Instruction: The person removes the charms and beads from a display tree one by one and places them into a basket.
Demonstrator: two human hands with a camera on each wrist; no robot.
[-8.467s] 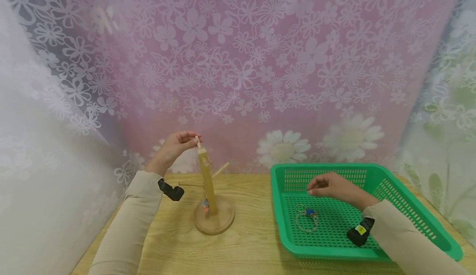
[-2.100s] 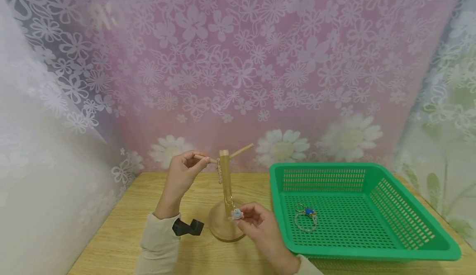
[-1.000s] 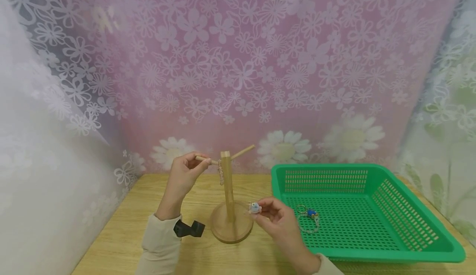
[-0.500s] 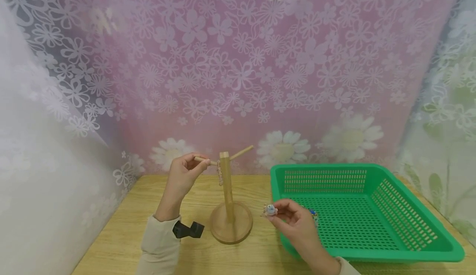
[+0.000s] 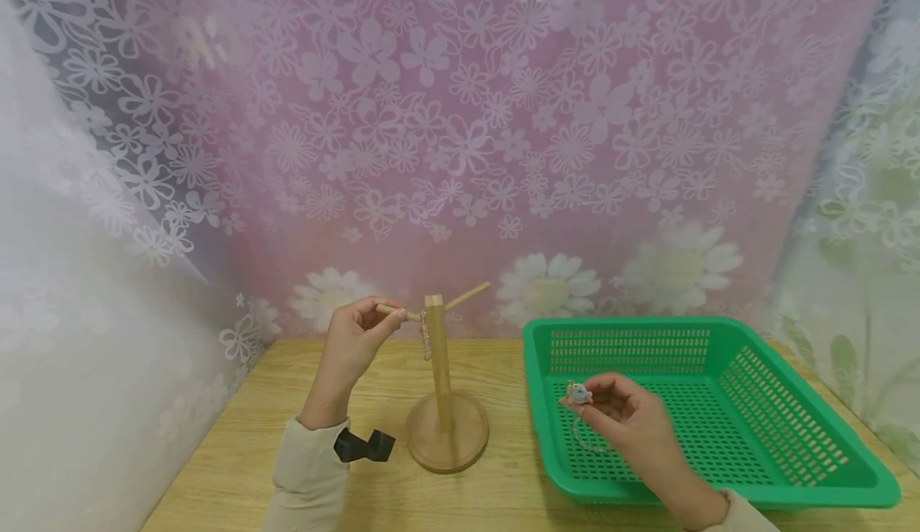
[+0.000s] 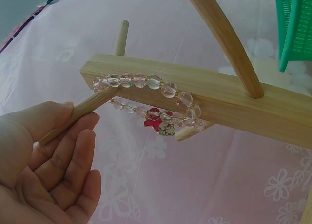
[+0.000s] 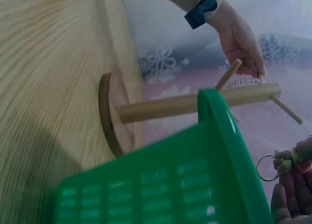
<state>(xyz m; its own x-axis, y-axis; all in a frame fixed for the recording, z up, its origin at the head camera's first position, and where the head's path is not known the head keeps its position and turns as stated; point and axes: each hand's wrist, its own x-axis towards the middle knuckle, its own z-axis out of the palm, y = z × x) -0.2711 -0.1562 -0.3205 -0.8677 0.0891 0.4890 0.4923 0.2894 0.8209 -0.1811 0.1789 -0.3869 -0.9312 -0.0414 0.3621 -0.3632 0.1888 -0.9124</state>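
Above the basket [image 5: 632, 323], near its left rim with room rightward, the right hand [image 5: 641, 424] pinched a keychain [image 5: 579, 394] and partly hid a clear bracelet [image 5: 593, 447] inside. Left of the basket, across tabletop [image 5: 499, 404], the left hand [image 5: 352, 344] pinched the stand [image 5: 440, 372] by a peg [image 6: 88, 106] bearing a beaded bracelet [image 6: 170, 89].

Figurine keychain [image 5: 579, 393], wooden peg stand [image 5: 441, 380]
Right hand [image 5: 636, 424] pinches the pale-blue keychain over the basket [image 5: 632, 322]; left hand [image 5: 352, 336] grips the upright stand's peg [image 6: 92, 103].

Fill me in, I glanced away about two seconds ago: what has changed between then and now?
The right hand has carried the keychain rightward, from the wooden stand to above the green basket. The left hand still pinches the peg, where the beaded bracelet still hangs.
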